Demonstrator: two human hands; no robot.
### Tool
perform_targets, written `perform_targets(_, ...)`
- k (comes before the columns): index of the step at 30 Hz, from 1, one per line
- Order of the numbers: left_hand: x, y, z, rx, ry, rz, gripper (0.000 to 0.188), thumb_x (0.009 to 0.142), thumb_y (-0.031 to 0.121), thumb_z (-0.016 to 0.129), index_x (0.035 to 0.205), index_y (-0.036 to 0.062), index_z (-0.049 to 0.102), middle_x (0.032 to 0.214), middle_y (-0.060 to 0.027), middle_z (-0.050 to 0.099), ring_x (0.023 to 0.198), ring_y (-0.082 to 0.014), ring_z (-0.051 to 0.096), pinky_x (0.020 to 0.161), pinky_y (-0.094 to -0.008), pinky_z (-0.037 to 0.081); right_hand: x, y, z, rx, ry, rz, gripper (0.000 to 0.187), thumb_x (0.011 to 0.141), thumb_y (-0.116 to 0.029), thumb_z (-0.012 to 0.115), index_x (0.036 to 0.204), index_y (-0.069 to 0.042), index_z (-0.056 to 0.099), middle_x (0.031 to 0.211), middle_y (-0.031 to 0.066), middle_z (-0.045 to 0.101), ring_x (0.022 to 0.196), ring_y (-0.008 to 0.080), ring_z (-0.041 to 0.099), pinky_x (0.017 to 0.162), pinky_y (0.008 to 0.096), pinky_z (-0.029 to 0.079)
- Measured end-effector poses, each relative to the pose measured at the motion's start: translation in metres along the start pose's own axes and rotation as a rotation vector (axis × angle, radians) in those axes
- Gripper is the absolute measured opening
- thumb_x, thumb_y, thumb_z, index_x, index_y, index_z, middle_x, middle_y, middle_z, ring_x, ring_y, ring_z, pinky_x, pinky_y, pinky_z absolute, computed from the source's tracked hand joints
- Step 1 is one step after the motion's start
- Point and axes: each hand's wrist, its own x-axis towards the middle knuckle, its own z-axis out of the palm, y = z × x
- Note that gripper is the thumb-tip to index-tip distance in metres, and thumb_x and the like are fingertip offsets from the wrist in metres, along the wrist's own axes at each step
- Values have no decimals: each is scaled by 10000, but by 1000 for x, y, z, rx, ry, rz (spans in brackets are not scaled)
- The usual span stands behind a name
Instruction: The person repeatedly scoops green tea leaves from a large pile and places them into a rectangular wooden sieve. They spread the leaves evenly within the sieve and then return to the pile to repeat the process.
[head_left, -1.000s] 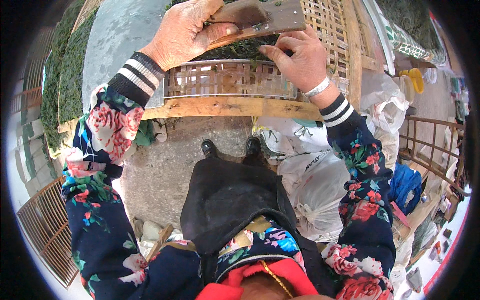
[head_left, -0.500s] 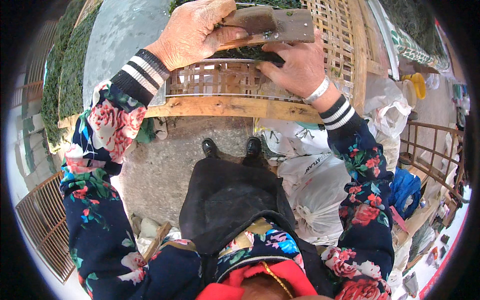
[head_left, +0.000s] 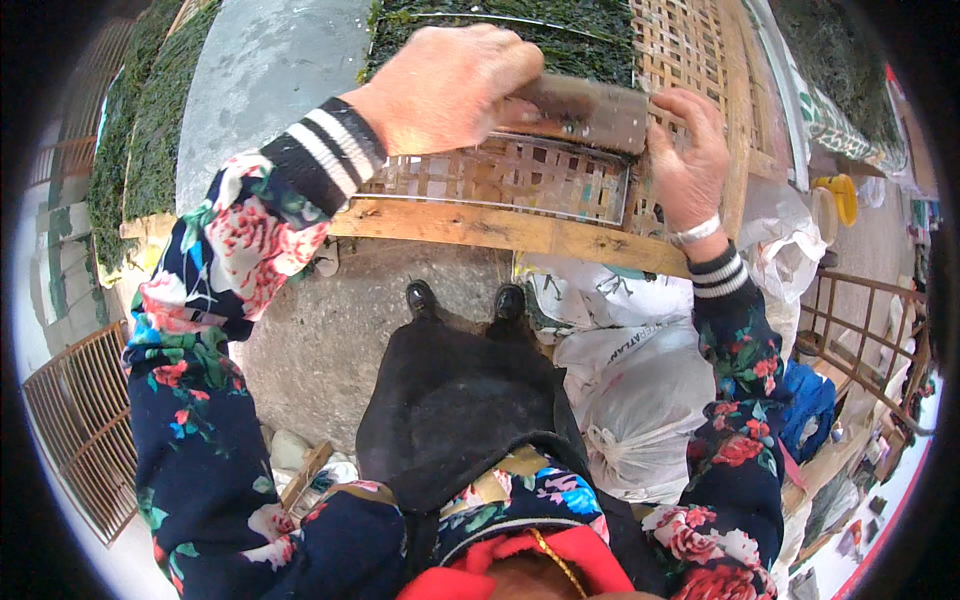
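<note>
My left hand [head_left: 455,90] is closed round a flat brown rectangular board [head_left: 590,112], held level above a woven lattice mat [head_left: 685,45]. Specks of green cling to the board. Off its right end, my right hand [head_left: 690,160] hovers with thumb and fingers curved apart and nothing visible between them. Beyond the board, dark green seaweed [head_left: 590,62] lies in a layer on the mat. A thin clear-edged rectangular frame [head_left: 500,205] surrounds a stretch of lattice nearer me, partly covered by my left hand and the board.
A wooden rail [head_left: 480,227] edges the mat toward me. Left of it lies a grey sheet [head_left: 270,80], with more seaweed [head_left: 165,130] farther left. White sacks [head_left: 650,400] stand on the floor below right. A yellow bucket [head_left: 840,198] sits at the right.
The board has moved right and toward me in my left hand. My right hand has drawn out from beneath it to its right end. More of the seaweed layer now shows.
</note>
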Motion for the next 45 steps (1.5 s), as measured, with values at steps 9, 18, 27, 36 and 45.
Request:
perform_targets(9,4,7,15,98,-229,-54,287,875,235,713,1010,42,549,957,-139,606,939,-348,634,742,-464,544,-6,-3,-27,21,-81,78,269,811,-25,770,1072,-56,710,1177,113,681,1123,290,637,987,374,498)
perform_targets(18,34,20,21,-41,-189,-91,212,798,242,681,852,42,727,843,-194,736,812,-378,735,711,-481,593,65,-78,-6,151,-146,-49,239,855,0,730,1092,-20,703,1173,132,678,1133,282,629,1017,378,473)
perform_targets(27,-186,-32,-107,102,156,-52,472,858,464,733,1169,112,692,1239,-129,655,1221,-306,571,1006,-575,404,128,-227,154,164,-461,-187,315,949,-158,656,1211,18,642,1286,173,612,1201,323,575,1039,386,435)
perform_targets(36,-598,-200,-251,303,432,-1554,1306,626,606,898,1618,71,238,1638,-273,257,1532,-416,237,1206,-597,249,83,-256,275,-345,-508,-274,691,1026,-492,433,1516,-5,424,1611,211,357,1503,409,285,1213,538,183)
perform_targets(45,-701,-319,-263,252,304,-2078,1537,555,655,914,1661,146,-24,1695,-291,11,1569,-466,38,1126,-787,136,87,-268,268,-421,-620,-237,765,1050,-577,358,1542,9,362,1626,216,314,1516,413,253,1226,541,169)
